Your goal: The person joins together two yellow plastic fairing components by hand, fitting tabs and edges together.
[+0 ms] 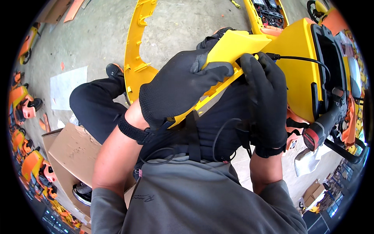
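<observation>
A curved yellow plastic panel (238,46) lies across my lap; its long ribbed strip (134,64) arcs away to the far left. My left hand (175,84), in a black glove, grips the panel with the thumb along its near edge. At the panel's right end, the gloved fingers of my right hand (268,93) are pinched together around the end of a black cable (300,58). Those fingers hide the cable's tip and where it meets the panel. From there the cable runs right to a yellow vehicle body (298,50) with a dark open cavity.
A black-and-red cordless power tool (323,126) rests against the vehicle body at right. Left of my knee stands an open cardboard box (76,150). Another yellow unit with exposed wiring (269,13) is ahead. White sheeting (69,87) lies on the concrete floor, and orange-yellow vehicles line the left.
</observation>
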